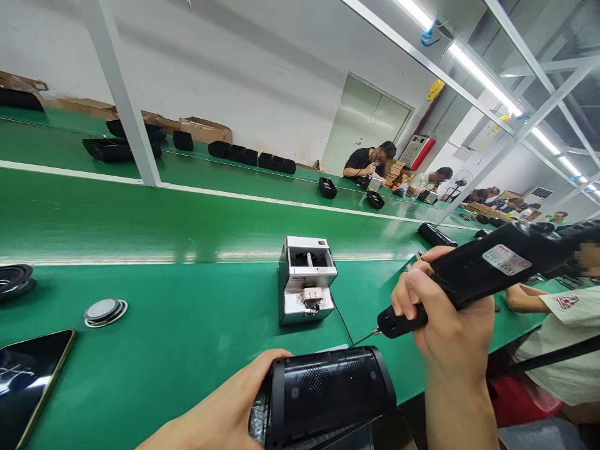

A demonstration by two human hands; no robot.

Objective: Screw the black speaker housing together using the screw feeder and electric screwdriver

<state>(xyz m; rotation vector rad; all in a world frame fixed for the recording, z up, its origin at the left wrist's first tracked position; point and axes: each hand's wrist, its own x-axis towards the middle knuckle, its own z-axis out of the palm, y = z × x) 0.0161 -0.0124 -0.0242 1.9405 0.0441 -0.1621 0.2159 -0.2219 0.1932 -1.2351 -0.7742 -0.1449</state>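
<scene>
Left hand (234, 406) grips speaker housing (323, 394) firmly | right hand (445, 312) clasps electric screwdriver (482, 269) | bit should meet the screw squarely.

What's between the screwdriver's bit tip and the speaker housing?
Nothing: in the head view only bare green belt shows between the electric screwdriver bit and the black speaker housing.
</scene>
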